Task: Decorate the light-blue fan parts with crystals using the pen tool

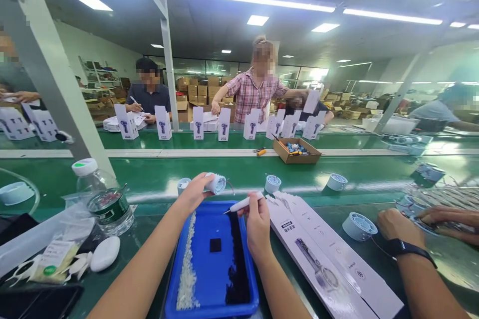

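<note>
White ribbed plastic cylinder part (pixel 216 184) pinched in left hand (pixel 194 193) fingers, raised over blue plastic tray (pixel 209 304) w/ open end facing tool. Right hand (pixel 257 222) fingers wrapped on white pen-shaped driver (pixel 243 204), tip aimed at part. Beyond: green conveyor belt (pixel 239 172), similar parts waiting.

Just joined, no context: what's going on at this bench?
A person at a green conveyor belt holds a small white round part in the left hand and a white pen-like tool in the right hand, tip pointed toward the part, above a blue tray. A co-worker's hands work to the right, beside flat white boxes. Similar round parts sit on the belt.
</note>
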A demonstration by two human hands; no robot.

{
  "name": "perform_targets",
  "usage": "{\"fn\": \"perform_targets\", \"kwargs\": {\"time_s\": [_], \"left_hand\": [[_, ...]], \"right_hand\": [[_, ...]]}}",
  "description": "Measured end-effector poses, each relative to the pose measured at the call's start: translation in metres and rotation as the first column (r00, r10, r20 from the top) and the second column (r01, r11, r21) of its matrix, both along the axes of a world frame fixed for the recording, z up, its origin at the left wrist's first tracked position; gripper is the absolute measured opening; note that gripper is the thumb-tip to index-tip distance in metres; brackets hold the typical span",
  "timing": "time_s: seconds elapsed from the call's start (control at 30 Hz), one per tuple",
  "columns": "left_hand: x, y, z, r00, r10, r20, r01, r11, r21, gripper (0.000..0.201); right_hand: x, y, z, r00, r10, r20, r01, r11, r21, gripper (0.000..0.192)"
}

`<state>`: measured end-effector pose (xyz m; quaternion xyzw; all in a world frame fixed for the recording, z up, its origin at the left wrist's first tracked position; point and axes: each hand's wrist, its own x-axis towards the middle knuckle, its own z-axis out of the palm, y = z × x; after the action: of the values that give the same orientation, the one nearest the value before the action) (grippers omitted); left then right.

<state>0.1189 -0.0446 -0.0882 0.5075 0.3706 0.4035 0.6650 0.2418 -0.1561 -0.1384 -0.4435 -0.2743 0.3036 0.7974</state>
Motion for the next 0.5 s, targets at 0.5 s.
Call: {"fn": "perform_targets", "kwargs": {"time_s": [0.5], "left_hand": [[0.0043,-0.006,0.0037,0.995,-0.046,-0.087,0.043,0.998,-0.036,0.032]], "right_hand": [[-0.0015,0.0012,-0.0041,1.0,-0.013,0.027,0.01,0.996,0.091,0.032]]}}
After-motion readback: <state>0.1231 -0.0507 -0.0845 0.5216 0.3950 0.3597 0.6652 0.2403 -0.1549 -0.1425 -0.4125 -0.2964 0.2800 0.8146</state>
